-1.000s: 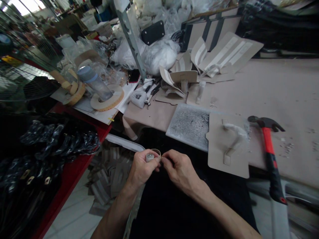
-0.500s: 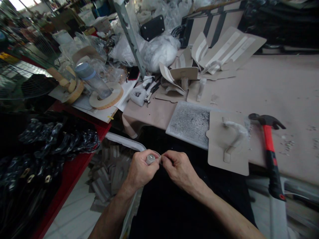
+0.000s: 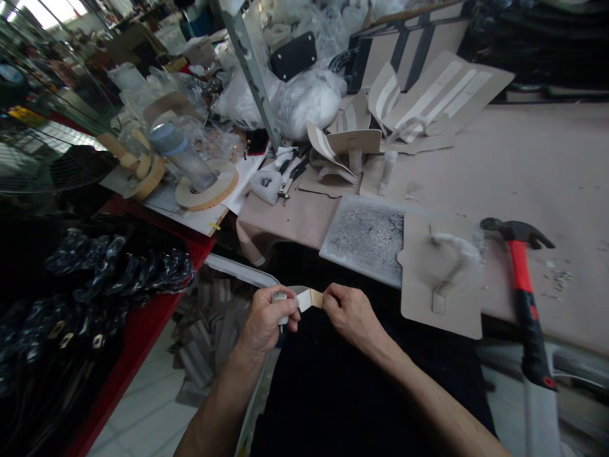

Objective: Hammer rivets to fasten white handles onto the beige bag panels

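Holding a short strip [image 3: 304, 300] between both hands, low and in front of the speckled plate [image 3: 364, 235], a little to its left and on the wearer's side of it. Strip shows a white length by the left hand [image 3: 269, 320] and a tan length by the right hand [image 3: 349, 315], with a crease between; cannot tell whether that is one piece folded or a backing partly lifted.

Left: fingers curled around a grey cylinder [image 3: 280, 296] with a thin tip below, thumb and fingertips also pinching the white end. Right: thumb and forefinger closed on the tan end, other fingers tucked in.

Progress, as judged: mid-step. The two lengths meet at the crease, so any parting looks incomplete. Strip lies on no panel as yet.

Right of the plate, overlapping its edge: a flat panel [image 3: 413, 289] with a plastic-wrapped handle [image 3: 459, 263] across it. Handle looks fitted, though whether it is fixed cannot be told. No pale strip on that panel's visible face. Behind the plate, to the right, a bent panel [image 3: 490, 73] carries pale strips; that part seems done there. Hammer [image 3: 522, 273] lies farther right of the plate, beyond the flat panel, untouched.
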Demonstrator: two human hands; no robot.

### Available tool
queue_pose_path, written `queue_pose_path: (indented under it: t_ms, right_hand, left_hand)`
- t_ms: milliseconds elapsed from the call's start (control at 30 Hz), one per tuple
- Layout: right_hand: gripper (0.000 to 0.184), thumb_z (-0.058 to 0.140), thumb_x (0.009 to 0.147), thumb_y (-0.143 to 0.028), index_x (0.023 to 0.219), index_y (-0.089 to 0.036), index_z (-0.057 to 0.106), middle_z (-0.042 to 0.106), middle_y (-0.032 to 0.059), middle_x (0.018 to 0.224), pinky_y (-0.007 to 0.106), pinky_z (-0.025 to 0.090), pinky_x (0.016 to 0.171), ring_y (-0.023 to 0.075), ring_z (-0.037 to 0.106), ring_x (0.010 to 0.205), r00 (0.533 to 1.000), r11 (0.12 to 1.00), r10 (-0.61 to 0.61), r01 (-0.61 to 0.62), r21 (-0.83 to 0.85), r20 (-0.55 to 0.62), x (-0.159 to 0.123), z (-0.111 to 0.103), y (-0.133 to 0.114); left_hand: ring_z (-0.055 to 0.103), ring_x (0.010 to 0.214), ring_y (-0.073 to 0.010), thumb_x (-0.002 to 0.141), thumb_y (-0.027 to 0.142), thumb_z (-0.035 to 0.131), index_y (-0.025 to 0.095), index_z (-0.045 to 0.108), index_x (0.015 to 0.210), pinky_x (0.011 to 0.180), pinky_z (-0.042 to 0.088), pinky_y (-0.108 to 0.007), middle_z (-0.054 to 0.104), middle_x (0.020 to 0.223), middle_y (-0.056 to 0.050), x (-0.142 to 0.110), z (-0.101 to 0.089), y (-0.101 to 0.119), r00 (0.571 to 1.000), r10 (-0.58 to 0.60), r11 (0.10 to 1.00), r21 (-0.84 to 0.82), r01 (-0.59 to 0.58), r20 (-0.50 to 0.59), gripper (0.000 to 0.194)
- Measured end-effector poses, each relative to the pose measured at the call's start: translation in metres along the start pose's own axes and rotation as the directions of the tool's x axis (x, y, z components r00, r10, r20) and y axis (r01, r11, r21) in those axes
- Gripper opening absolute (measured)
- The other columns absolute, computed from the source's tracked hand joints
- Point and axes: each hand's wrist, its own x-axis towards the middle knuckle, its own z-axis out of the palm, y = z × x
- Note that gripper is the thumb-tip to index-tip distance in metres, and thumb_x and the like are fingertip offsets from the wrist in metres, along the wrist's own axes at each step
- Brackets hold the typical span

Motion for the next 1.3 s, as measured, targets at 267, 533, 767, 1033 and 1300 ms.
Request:
queue_pose_path:
  t_ms: [267,533,767,1033,1300]
  right_hand:
    - [0.047,0.043,0.085,-0.009,0.130,-0.017,0.048,0.055,0.0120,0.129,0.048,0.036,0.106,0.0258,0.049,0.123,0.716,0.765,-0.628,0.640,-0.071,-0.305,-0.020,-0.016,-0.032]
    - [0.018,0.052,0.093,-0.021,0.108,-0.017,0.061,0.066,0.0069,0.101,0.041,0.041,0.094,0.0204,0.059,0.096,0.894,0.892,-0.444,0.447,0.063,-0.062,-0.009,-0.004,-0.015]
    - [0.016,0.055,0.091,-0.027,0.098,-0.020,0.068,0.065,0.0004,0.086,0.025,0.041,0.069,0.0131,0.055,0.076,0.909,0.941,-0.259,0.161,0.298,0.327,-0.007,-0.024,-0.006]
    - [0.026,0.053,0.089,-0.038,0.074,-0.017,0.056,0.048,-0.0037,0.061,0.022,0.031,0.051,0.0090,0.040,0.055,0.967,0.870,-0.012,-0.115,0.479,0.253,0.000,-0.015,0.009]
    - [0.023,0.050,0.089,-0.036,0.080,-0.017,0.058,0.050,-0.0026,0.064,0.023,0.033,0.052,0.0097,0.042,0.056,0.985,0.889,0.050,-0.118,0.443,0.162,0.000,-0.012,0.008]
  left_hand:
    - [0.050,0.035,-0.0107,0.058,0.026,0.072,0.013,0.062,0.071,0.036,0.038,-0.019,0.061,0.048,0.000,0.004,0.001,-0.002,0.999,-0.044,0.999,-0.022,0.045,0.009,0.022]
    - [0.052,0.038,-0.0100,0.062,0.024,0.069,0.012,0.065,0.072,0.037,0.040,-0.019,0.062,0.050,0.000,0.004,-0.002,-0.007,0.996,0.036,0.987,0.151,-0.047,0.076,0.015]
    - [0.048,0.036,-0.0087,0.065,0.028,0.072,0.012,0.064,0.072,0.035,0.037,-0.018,0.060,0.049,0.000,0.006,-0.006,-0.012,0.987,0.013,0.975,0.217,-0.048,0.160,0.019]
    - [0.058,0.064,-0.0112,0.069,0.024,0.075,0.014,0.063,0.107,0.049,0.044,-0.019,0.061,0.082,-0.003,0.010,-0.012,-0.009,0.940,0.019,0.988,-0.148,0.034,0.341,0.041]
    - [0.061,0.089,-0.0177,0.067,0.014,0.074,0.016,0.058,0.127,0.068,0.052,-0.027,0.061,0.105,-0.009,0.014,-0.013,-0.021,0.938,0.058,0.985,-0.175,0.003,0.343,0.062]
